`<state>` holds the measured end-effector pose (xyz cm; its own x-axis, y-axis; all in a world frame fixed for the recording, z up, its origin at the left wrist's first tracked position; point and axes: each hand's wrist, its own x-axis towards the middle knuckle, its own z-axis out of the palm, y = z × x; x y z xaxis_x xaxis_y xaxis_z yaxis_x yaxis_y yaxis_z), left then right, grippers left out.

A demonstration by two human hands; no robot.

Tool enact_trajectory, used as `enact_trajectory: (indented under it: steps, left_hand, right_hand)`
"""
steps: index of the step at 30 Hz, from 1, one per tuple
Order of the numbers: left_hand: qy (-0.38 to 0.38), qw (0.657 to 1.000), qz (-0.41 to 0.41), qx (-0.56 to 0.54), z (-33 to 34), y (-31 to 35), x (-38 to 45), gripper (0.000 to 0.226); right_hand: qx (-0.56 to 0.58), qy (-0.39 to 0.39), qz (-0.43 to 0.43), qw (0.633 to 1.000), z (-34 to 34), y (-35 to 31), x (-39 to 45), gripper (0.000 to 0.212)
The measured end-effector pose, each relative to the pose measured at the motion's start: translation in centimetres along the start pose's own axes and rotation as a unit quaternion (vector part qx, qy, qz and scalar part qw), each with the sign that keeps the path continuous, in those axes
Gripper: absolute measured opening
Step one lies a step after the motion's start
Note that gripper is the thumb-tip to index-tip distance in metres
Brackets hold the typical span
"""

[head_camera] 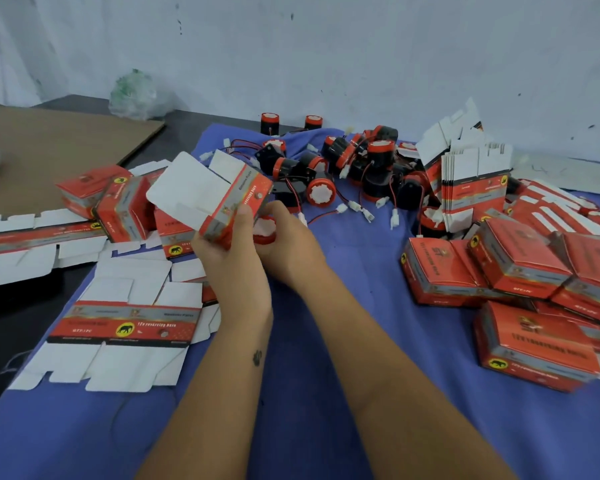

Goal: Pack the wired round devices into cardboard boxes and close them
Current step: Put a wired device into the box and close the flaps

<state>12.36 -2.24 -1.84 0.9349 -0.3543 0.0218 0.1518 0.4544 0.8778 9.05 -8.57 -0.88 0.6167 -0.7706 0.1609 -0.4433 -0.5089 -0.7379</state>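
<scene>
Now, from the head view, the left hand [222, 244] grips an opened cardboard box [219, 199], its white flaps pointing up-left. The right hand [288, 244] holds a round device [265, 232] just beside the box's lower end, touching it, so the right hand is nearer for insertion.

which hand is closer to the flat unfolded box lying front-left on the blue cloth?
Left. The left hand is just above-right of the flat box; the right hand sits farther right.

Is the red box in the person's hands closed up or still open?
Open. The box, gripped by the left hand, has its white flaps spread outward, not tucked in.
</scene>
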Motion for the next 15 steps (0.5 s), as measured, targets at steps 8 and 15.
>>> enact_trajectory:
  steps: [8,15]
  left_hand:
    - [-0.046,0.995,0.028,0.08,-0.6,0.4,-0.8,0.047]
    - [-0.207,0.921,0.081,0.319,-1.6,0.1,-1.4,0.05]
  right_hand:
    - [0.249,0.183,-0.035,0.95,-4.2,2.1,-6.5,0.046]
    - [0.034,0.345,-0.183,0.92,-5.0,2.4,-8.8,0.055]
